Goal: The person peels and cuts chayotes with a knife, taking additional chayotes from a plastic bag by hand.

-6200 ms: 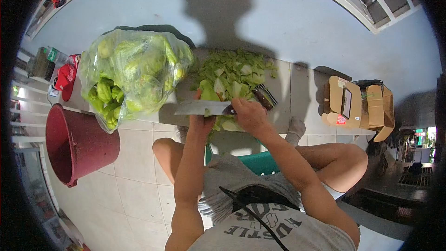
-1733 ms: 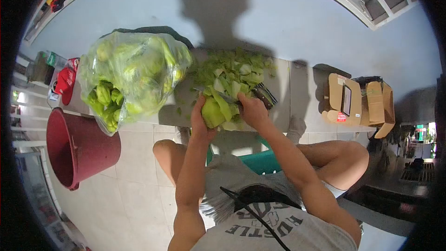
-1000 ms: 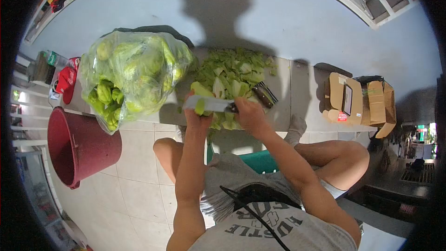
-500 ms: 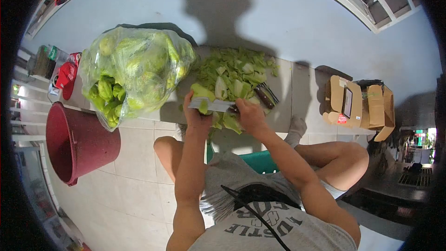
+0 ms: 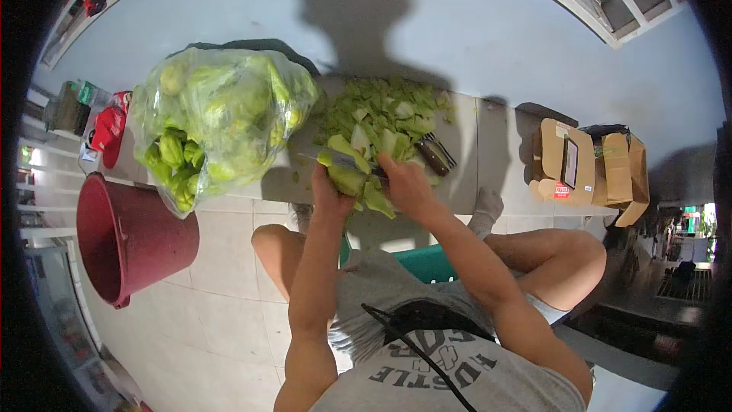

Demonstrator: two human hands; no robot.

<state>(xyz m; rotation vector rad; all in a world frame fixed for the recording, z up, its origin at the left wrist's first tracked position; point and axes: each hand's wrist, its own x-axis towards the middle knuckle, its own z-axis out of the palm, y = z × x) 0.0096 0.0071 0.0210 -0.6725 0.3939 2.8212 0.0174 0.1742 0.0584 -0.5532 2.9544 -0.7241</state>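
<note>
My left hand (image 5: 332, 194) is wrapped around a light-green chayote (image 5: 348, 180) held low over the pile. In my right hand (image 5: 407, 188) is a knife, its handle mostly covered by the fingers. The knife's blade (image 5: 349, 161) lies across the top of the chayote, with a strip of green peel above it. Beyond both hands spreads a heap of green peels and pale cut pieces (image 5: 389, 111). A dark-handled tool (image 5: 435, 157) rests at the heap's right edge; its kind I cannot make out.
To the left sits a big clear plastic bag (image 5: 229, 107) full of chayotes. A maroon bucket (image 5: 152, 236) stands on the tiled floor below it. An opened cardboard box (image 5: 564, 168) is at the right. Part of a green plastic basket (image 5: 419, 263) shows between my legs.
The blade has tilted and slid over the chayote, and a peel strip now stands above it. My right hand has shifted slightly left and my left hand has turned a little.
</note>
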